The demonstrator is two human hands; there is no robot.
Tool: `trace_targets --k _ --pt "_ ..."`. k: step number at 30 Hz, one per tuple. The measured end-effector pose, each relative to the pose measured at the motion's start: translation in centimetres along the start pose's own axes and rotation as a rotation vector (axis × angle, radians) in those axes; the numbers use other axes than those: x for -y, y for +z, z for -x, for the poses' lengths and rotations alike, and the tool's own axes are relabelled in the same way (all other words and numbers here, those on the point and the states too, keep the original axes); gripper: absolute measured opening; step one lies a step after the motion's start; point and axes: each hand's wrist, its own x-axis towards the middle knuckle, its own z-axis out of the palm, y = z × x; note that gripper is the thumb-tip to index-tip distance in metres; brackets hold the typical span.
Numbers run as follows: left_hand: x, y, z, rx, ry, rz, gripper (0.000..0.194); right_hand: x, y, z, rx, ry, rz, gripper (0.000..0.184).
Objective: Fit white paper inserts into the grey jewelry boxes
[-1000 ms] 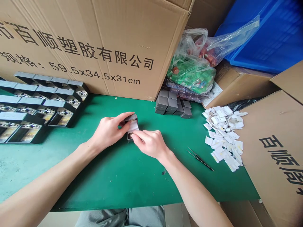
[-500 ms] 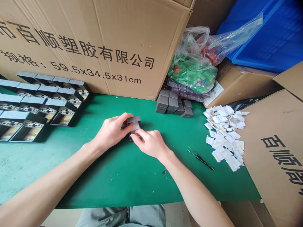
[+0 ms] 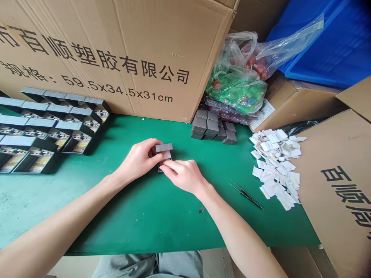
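A small dark-grey box (image 3: 164,147) with its lid tilted up is held over the green table, roughly in the middle of the view. My left hand (image 3: 142,156) is closed around its left side, thumb reaching across the opening. A pale piece (image 3: 167,155) shows inside, partly covered by that thumb. From the lower right, my right hand (image 3: 185,174) grips the box's near part, thumb and forefinger close together. Those fingers hide most of the lower half. Tweezers (image 3: 246,195) lie to the right of my right forearm.
Rows of open dark boxes (image 3: 69,127) stand at the left. Closed grey boxes (image 3: 206,125) are stacked at the back. White slips (image 3: 276,162) lie heaped at the right. A large carton (image 3: 116,42) walls the back, another carton (image 3: 333,154) the right. Plastic bags (image 3: 237,87) sit behind.
The raised lid has tipped slightly, showing a lighter face. Both hands stay at almost the same spot on the box.
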Motion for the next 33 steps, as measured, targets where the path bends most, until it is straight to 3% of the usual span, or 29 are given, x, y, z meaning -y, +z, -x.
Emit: trace_targets --k 9,13,16,19,23,27,33 --pt "0.3 0.1 -0.1 -0.004 -0.005 0.034 0.022 1.2 -1.3 -0.4 0.146 0.091 0.014 0.033" --pt "0.2 0.3 0.0 -0.038 -0.020 0.026 0.021 1.2 -1.2 -0.4 0.151 0.100 -0.033 0.035" --pt "-0.2 0.2 0.1 -0.058 -0.047 0.024 0.021 0.5 -0.6 -0.2 0.090 0.076 -0.147 0.037" --pt "-0.3 0.1 0.0 -0.118 -0.091 0.032 0.025 -0.2 -0.2 -0.1 -0.071 0.095 -0.379 0.034" --pt "0.1 0.3 0.1 -0.223 -0.062 0.005 0.025 -0.4 -0.3 -0.6 -0.336 0.346 -0.693 0.029" --pt "0.0 1.0 0.6 -0.262 0.097 -0.083 0.017 0.0 -0.2 -1.4 -0.285 0.468 -0.877 0.047" --pt "-1.1 1.7 1.2 -0.284 0.231 -0.101 0.012 0.4 0.7 -1.7 -0.256 0.458 -1.025 0.036"
